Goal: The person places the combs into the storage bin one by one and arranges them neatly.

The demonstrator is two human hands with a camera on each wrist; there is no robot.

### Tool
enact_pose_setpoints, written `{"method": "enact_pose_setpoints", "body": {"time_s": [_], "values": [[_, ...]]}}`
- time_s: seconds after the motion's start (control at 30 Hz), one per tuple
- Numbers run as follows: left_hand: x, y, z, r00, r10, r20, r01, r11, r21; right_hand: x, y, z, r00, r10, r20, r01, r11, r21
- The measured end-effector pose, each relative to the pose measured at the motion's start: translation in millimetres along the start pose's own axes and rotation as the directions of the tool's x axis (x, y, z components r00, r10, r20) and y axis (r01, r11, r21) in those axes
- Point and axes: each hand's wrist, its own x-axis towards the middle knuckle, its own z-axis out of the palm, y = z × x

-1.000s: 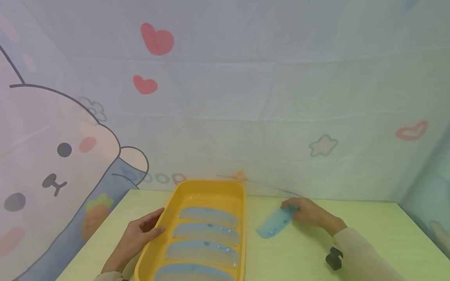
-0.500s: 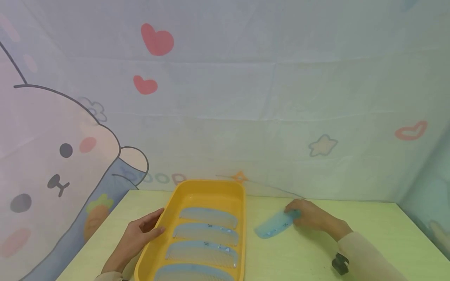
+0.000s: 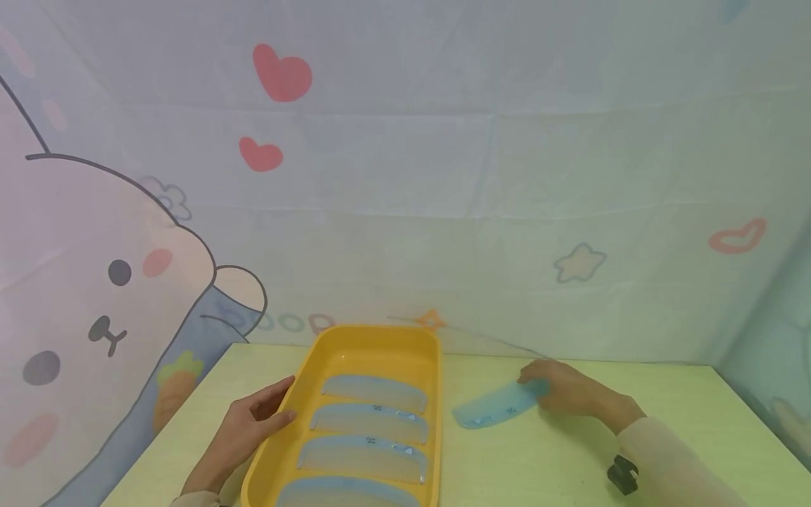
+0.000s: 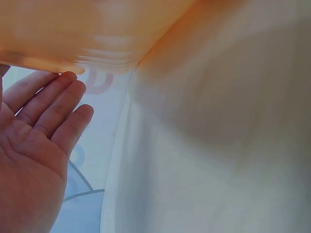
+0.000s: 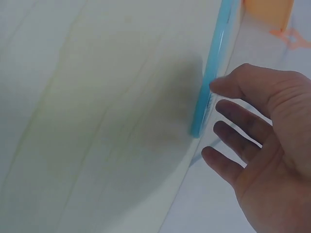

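Observation:
A translucent blue comb is at the right of the yellow tray. My right hand pinches its right end, seen in the head view. In the right wrist view the thumb is against the comb, seen nearly edge-on, while other fingers of the right hand stand apart from it; the index finger is hidden. My left hand touches the tray's left side. In the left wrist view the left hand's fingers are nearly straight under the tray's rim.
Several blue combs lie in a column inside the tray, among them a far comb and a nearer comb; the nearest is cut off by the frame. The pale table ends at a printed cloth behind. A black object is by the right sleeve.
The comb in my right hand has turned from a steep slant to lying more nearly level. That hand has shifted slightly right. The left hand and tray stay put.

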Motion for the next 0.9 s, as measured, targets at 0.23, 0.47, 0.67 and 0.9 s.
{"method": "enact_pose_setpoints", "body": {"time_s": [0.23,0.47,0.67,0.9], "values": [[0.2,1.2,0.1,1.0,-0.005,0.002,0.005,1.0,0.014,-1.8,11.8,0.6,1.0,0.005,0.025,-0.005,1.0,-0.029],[0.1,0.9,-0.5,1.0,-0.026,0.0,0.026,1.0,0.008,-2.6,10.5,-4.2,0.997,-0.018,0.069,0.02,0.999,-0.032],[-0.2,-0.3,-0.6,1.0,-0.002,0.01,0.001,1.0,0.016,-4.0,3.5,-7.6,0.993,-0.025,0.114,0.028,0.999,-0.028],[0.8,-0.7,-0.1,1.0,-0.009,0.004,0.009,1.0,0.015,-6.7,-0.7,-8.6,0.991,0.003,0.133,-0.001,1.0,-0.019]]}}
